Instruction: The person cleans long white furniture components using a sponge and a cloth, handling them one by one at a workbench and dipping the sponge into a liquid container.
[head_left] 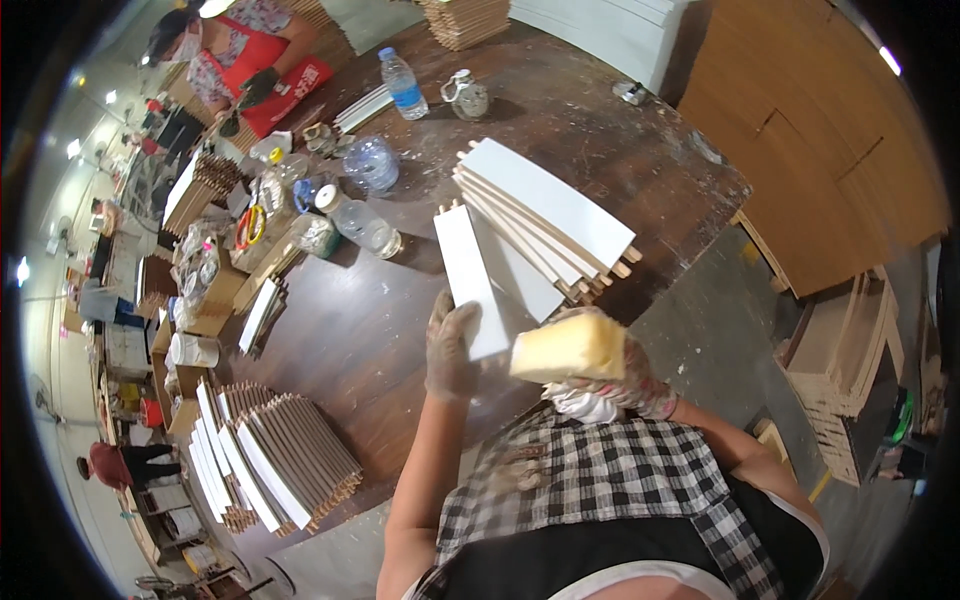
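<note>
My left hand (pixel 450 348), in a worn glove, grips the near end of a narrow white board (pixel 468 275) held above the dark wooden table (pixel 360 330). My right hand (pixel 625 385), also gloved, holds a pale yellow sponge block (pixel 567 347) just right of the board's near end. Behind the board lies a stack of similar white boards with wooden pegs (pixel 545 215), fanned out on the table. Whether the sponge touches the board I cannot tell.
Several plastic water bottles (pixel 362 222) and a glass jar (pixel 468 97) stand on the table's far part. A row of boards on edge (pixel 285 455) sits at the near left. Another person in a red apron (pixel 245 55) works at the far corner. Wooden frames (pixel 845 350) are stacked on the floor, right.
</note>
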